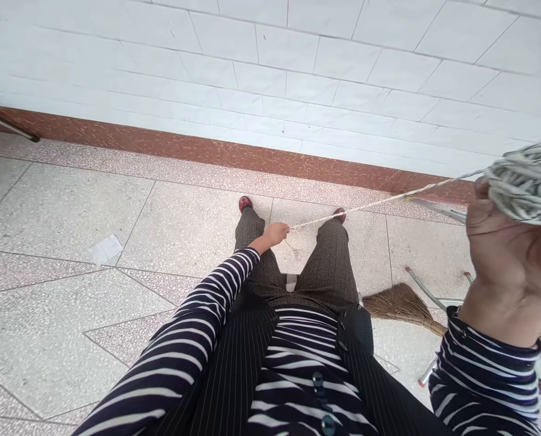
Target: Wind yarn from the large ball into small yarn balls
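Low in front of my body, my left hand (277, 232) is closed on the end of a pale twisted string (370, 204), with a thin frayed tail dangling below the fingers. From there the string runs taut up to the right. Its other part joins a bulky ball of off-white yarn (527, 181) at the right edge of the view. My right hand (511, 248) is raised close to the camera, its palm and fingers curled against the underside of the ball. Part of the ball and some of the right fingers are cut off or hidden.
A white tiled wall (293, 54) with a red-brown baseboard (198, 152) stands ahead. On the speckled floor lie a white paper (106, 249) to the left and a straw broom (400, 306) to the right. Metal stool legs (427, 289) stand beside the broom.
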Demonstrator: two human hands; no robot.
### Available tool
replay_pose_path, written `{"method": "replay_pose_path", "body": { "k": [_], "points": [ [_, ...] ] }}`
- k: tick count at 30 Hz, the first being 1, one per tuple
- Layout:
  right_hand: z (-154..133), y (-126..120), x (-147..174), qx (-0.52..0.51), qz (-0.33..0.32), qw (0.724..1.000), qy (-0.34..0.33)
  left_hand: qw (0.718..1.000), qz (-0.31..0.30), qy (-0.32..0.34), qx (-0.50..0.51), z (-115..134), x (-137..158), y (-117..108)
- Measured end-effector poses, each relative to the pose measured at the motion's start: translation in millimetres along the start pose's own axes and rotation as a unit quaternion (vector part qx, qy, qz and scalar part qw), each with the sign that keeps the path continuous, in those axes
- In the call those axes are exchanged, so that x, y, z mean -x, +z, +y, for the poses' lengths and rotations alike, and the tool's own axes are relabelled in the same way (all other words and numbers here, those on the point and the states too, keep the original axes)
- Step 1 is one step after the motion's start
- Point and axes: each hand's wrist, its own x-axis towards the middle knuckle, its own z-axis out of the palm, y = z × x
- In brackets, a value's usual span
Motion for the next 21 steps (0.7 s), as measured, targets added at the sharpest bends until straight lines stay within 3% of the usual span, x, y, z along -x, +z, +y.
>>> {"method": "replay_pose_path", "body": {
  "k": [3,4,6,7,9,12,15,21],
  "points": [
    [10,5,3,-0.167,-0.213,0.963,-0.011,1.000,0.003,-0.003,-0.017,-4,2,-6],
    [14,7,3,-0.177,-0.259,0.949,-0.022,1.000,0.002,0.002,-0.021,-1,3,-6],
    [21,10,1,-0.084,-0.317,0.940,-0.096,0.999,-0.012,0.028,-0.012,9,4,-4],
    [26,12,-1,0.010,-0.330,0.931,-0.152,0.998,-0.025,0.050,0.006,16,4,-2],
    [37,15,-7,0.211,-0.343,0.883,-0.243,0.991,-0.054,0.105,0.063,34,6,1],
    [56,20,-16,0.353,-0.359,0.818,-0.278,0.964,-0.094,0.180,0.171,67,11,3],
    [68,26,-24,0.362,-0.375,0.808,-0.276,0.939,-0.103,0.215,0.249,102,21,-6],
    [67,31,-45,0.402,-0.360,0.806,-0.244,0.895,-0.005,0.289,0.341,156,60,-58]
  ]
}}
